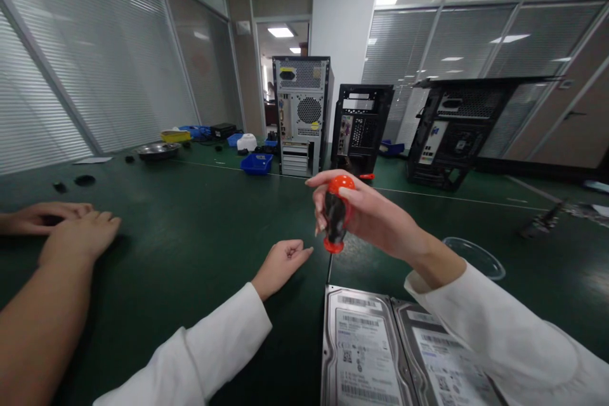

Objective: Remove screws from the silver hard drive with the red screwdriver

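Note:
My right hand is wrapped round the red and black handle of a screwdriver, held upright. Its thin shaft points down, and the tip is at the top left corner of a hard drive; whether it touches a screw is too small to tell. A second hard drive lies right beside the first, partly covered by my right sleeve. Left of the screwdriver, my left hand rests on the table with its fingers curled in, and nothing shows in them.
Another person's hands rest on the green table at the left. Three computer cases stand at the back. A blue bin, a metal bowl and a yellow tray sit farther off. A clear round lid lies behind my right forearm.

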A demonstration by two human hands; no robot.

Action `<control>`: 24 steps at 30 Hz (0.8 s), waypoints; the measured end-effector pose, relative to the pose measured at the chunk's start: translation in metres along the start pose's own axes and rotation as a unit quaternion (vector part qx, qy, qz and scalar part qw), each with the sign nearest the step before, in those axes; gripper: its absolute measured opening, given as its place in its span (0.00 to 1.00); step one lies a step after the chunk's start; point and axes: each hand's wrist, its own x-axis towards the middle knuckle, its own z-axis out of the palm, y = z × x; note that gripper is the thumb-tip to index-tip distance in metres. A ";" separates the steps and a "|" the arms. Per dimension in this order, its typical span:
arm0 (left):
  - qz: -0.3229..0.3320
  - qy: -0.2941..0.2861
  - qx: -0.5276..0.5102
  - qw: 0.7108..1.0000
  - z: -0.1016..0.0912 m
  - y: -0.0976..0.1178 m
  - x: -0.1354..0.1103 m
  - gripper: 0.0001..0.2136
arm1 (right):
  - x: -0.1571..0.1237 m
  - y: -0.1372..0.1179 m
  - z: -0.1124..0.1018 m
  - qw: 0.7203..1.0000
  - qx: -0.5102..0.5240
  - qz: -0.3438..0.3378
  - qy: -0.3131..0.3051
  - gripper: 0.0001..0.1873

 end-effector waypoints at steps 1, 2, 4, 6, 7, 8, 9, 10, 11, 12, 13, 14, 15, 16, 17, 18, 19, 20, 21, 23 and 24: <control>0.000 0.000 -0.001 1.000 0.000 0.000 0.000 0.25 | 0.000 0.000 0.001 1.000 -0.017 -0.002 0.005 0.14; 0.000 -0.001 -0.001 1.000 0.000 0.000 0.001 0.25 | 0.000 0.000 0.001 0.999 -0.035 -0.014 0.014 0.13; 0.004 0.000 0.001 1.000 0.000 0.000 0.001 0.25 | 0.002 0.003 0.001 0.997 -0.051 -0.050 0.030 0.14; 0.009 0.000 0.002 1.000 0.000 0.000 0.002 0.24 | 0.003 0.007 0.000 0.996 -0.039 -0.073 0.039 0.18; 0.010 -0.001 0.002 1.000 0.000 -0.001 0.002 0.24 | 0.003 0.009 0.000 0.996 -0.033 -0.076 0.045 0.19; 0.011 -0.002 0.002 1.000 0.000 -0.001 0.002 0.24 | 0.003 0.011 -0.001 0.996 -0.025 -0.072 0.049 0.19; 0.010 -0.003 0.002 1.000 0.000 -0.002 0.002 0.24 | 0.003 0.011 -0.002 0.996 -0.015 -0.068 0.051 0.17; 0.009 -0.004 0.002 1.000 0.000 -0.002 0.002 0.24 | 0.003 0.011 -0.002 0.997 -0.005 -0.064 0.052 0.15; 0.007 -0.003 0.003 1.000 0.000 -0.002 0.002 0.24 | 0.003 0.010 -0.003 0.997 0.007 -0.058 0.047 0.13; 0.006 -0.003 0.004 1.000 0.000 -0.002 0.002 0.24 | 0.003 0.009 -0.003 0.998 0.021 -0.050 0.038 0.12; 0.006 -0.003 0.005 1.000 0.000 -0.002 0.002 0.24 | 0.002 0.007 -0.003 0.998 0.034 -0.038 0.024 0.13; 0.006 -0.002 0.007 1.000 -0.001 -0.002 0.003 0.24 | 0.002 0.005 -0.003 0.999 0.042 -0.023 0.011 0.14; 0.006 -0.003 0.008 1.000 -0.001 -0.002 0.003 0.24 | 0.001 0.004 -0.003 0.999 0.040 -0.009 0.003 0.15; 0.007 -0.004 0.009 1.000 -0.001 -0.002 0.003 0.24 | 0.001 0.003 -0.003 1.000 0.029 0.004 -0.002 0.16; 0.007 -0.006 0.009 1.000 -0.001 -0.002 0.003 0.24 | 0.001 0.002 -0.002 1.000 0.010 0.011 -0.003 0.15; 0.007 -0.008 0.009 1.000 -0.001 -0.002 0.003 0.24 | 0.001 0.002 -0.002 1.000 -0.013 0.010 0.001 0.14; 0.006 -0.009 0.009 1.000 -0.001 -0.002 0.003 0.24 | 0.001 0.003 -0.001 0.999 -0.036 0.004 0.010 0.13; 0.006 -0.011 0.009 1.000 -0.001 -0.002 0.002 0.24 | 0.001 0.004 0.000 0.999 -0.051 -0.004 0.019 0.13; 0.006 -0.011 0.009 1.000 -0.001 -0.002 0.002 0.24 | 0.001 0.005 0.001 0.998 -0.059 -0.011 0.026 0.14; 0.007 -0.009 0.010 1.000 0.000 -0.002 0.002 0.24 | 0.002 0.004 0.004 0.997 -0.069 -0.019 0.038 0.18; 0.007 -0.007 0.011 1.000 0.000 -0.002 0.002 0.24 | 0.003 0.002 0.005 0.996 -0.076 -0.023 0.049 0.18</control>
